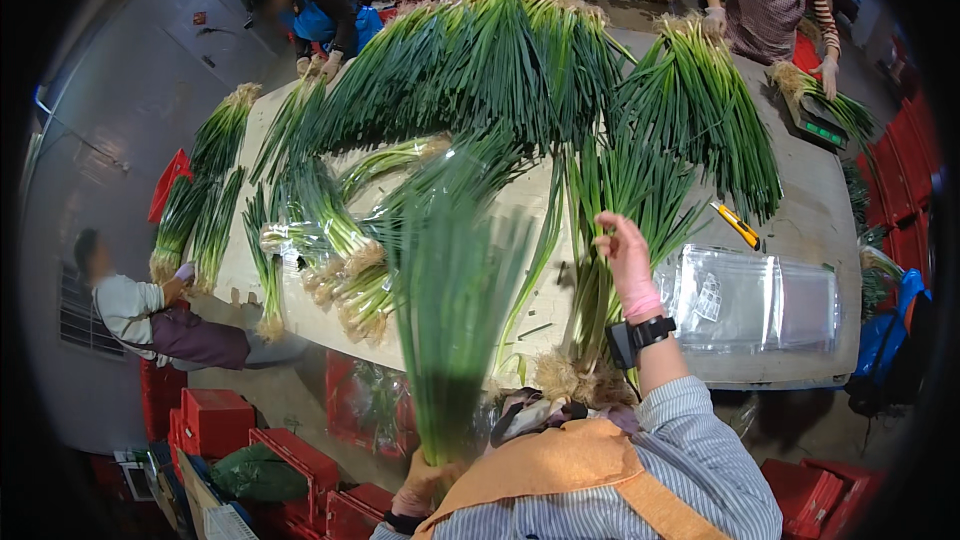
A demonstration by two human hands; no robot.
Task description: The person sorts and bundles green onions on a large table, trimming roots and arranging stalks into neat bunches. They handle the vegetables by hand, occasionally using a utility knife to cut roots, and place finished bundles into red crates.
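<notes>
At the lower left, my left hand [427, 476] grips the root end of a bunch of green onions [457, 300], whose leaves stand up blurred in front of the table. My right hand [626, 255], in a thin pink glove, is raised with fingers partly bent and nothing seen in them. Beneath and beside it another bunch of green onions [589, 307] lies with its roots at the near table edge. To the right rest a stack of clear plastic bags [750, 300] and a yellow utility knife [736, 226]. Bagged green onions [349, 240] are piled to the left.
A long heap of green onions [480, 75] spans the table's far side. Three other people work around the table [817, 202]; one stands by a digital scale [814, 124]. Red plastic crates [217, 420] stand on the floor at the lower left, more at right.
</notes>
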